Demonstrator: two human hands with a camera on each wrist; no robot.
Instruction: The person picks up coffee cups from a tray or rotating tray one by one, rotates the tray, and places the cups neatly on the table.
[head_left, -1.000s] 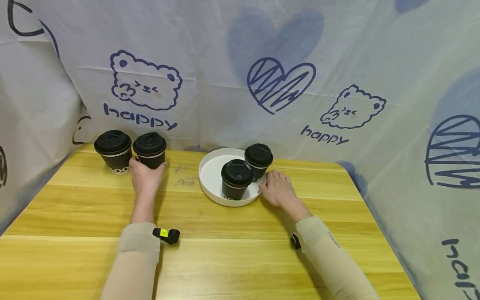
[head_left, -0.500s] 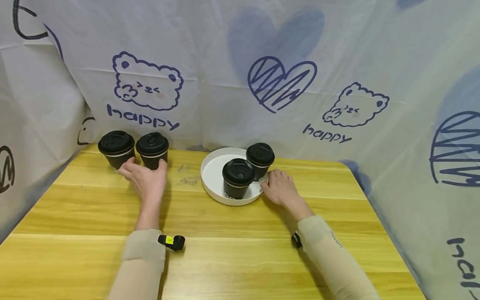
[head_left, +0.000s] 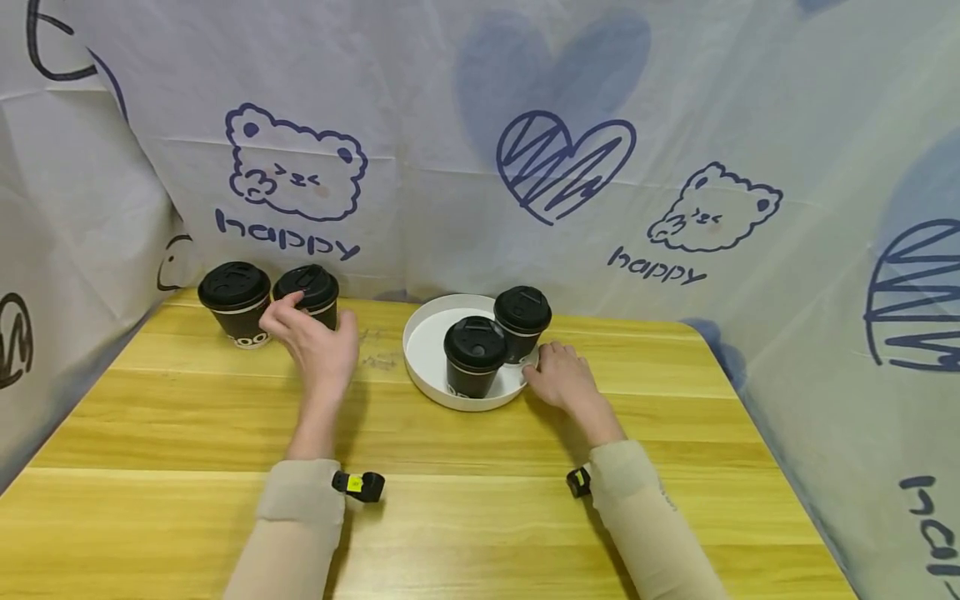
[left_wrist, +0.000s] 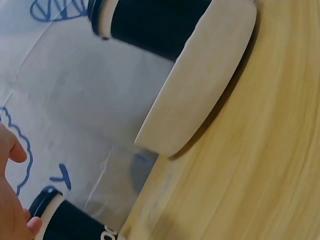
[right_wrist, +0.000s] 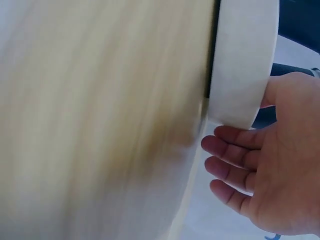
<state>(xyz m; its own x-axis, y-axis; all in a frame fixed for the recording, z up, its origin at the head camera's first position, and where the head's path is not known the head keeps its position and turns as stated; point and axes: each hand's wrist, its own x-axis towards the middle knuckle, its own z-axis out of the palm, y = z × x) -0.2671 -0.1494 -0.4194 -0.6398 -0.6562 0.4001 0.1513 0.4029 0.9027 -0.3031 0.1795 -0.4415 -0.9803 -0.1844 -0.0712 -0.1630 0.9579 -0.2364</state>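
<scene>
- One lidded cup (head_left: 322,289) is seen just beyond the left fingers (head_left: 282,313), which are held loose, nothing gripped; contact cannot be told.
- The white tray (head_left: 429,348) is pinched at its rim by the right fingers (right_wrist: 227,170); left of them, a near cup (head_left: 476,358) and a rear cup (head_left: 522,317) are carried.
- Grasp or release of the lidded cup seems in hand; for lifting, a lower wrap would be needed.
</scene>
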